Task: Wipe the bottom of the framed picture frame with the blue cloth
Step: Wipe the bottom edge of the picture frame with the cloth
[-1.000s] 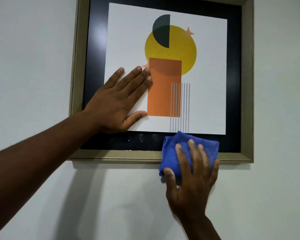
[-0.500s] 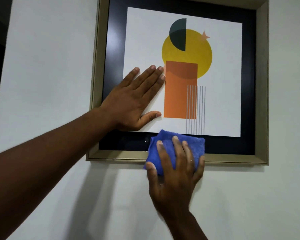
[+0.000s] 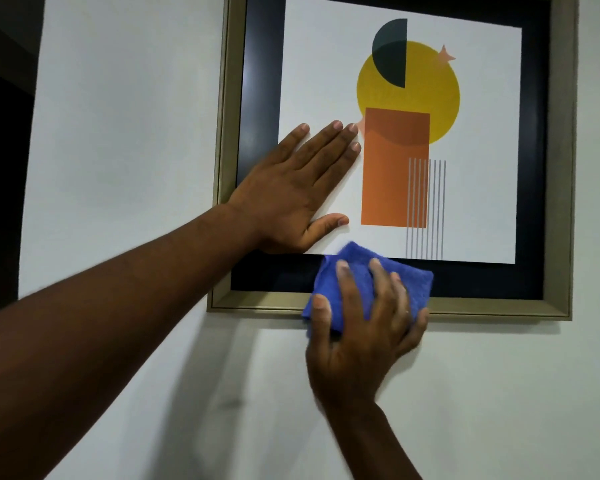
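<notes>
A square picture frame (image 3: 499, 308) with a dull gold rim and a black inner border hangs on a white wall. Its print shows a yellow circle, an orange rectangle and thin grey lines. My left hand (image 3: 291, 192) lies flat and open on the lower left of the print, fingers spread. A folded blue cloth (image 3: 354, 268) covers the frame's bottom rail left of its middle, overlapping the black border and the gold rim. My right hand (image 3: 361, 327) presses on the cloth from below, fingers over it and thumb on its left edge.
White wall (image 3: 129, 133) surrounds the frame. A dark opening (image 3: 0, 168) shows at the far left edge. The frame's right side (image 3: 565, 161) stands out from the wall.
My right hand and the blue cloth have slid left along the bottom rail. The view has shifted, so the frame sits further right. My left hand has stayed flat on the print.
</notes>
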`<state>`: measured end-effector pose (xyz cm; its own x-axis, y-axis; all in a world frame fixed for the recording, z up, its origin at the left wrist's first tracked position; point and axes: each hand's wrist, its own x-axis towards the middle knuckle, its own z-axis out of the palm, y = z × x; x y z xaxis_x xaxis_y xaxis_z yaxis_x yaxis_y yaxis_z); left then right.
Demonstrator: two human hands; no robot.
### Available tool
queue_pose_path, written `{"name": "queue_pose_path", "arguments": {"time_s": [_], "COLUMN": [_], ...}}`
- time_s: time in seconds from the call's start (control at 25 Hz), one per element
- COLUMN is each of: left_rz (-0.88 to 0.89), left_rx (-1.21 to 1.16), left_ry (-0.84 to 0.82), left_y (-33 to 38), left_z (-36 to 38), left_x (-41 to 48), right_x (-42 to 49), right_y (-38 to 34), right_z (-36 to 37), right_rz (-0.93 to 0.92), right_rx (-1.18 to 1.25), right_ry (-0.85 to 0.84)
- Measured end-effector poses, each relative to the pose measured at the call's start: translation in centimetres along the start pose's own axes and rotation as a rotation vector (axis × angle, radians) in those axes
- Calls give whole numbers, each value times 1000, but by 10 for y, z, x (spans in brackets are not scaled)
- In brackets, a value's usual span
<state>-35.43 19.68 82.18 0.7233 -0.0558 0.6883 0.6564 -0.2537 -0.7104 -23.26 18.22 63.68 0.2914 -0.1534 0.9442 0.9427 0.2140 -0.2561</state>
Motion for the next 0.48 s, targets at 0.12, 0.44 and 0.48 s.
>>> {"name": "queue_pose_path", "arguments": {"time_s": [0.12, 0.44, 0.48], "left_rz": [-1, -48, -55], "left_rx": [-5, -13, -16], "left_ry": [5, 6, 9], "left_y": [-3, -2, -3], "left_z": [-1, 0, 1], "left_x": [1, 3, 3], "right_x": [-11, -12, -15], "right_y": [-12, -45, -55], "right_z": [0, 8, 11], "right_rz": [-165, -122, -165], "right_rx": [-34, 19, 8], "right_ry": [-65, -49, -77]}}
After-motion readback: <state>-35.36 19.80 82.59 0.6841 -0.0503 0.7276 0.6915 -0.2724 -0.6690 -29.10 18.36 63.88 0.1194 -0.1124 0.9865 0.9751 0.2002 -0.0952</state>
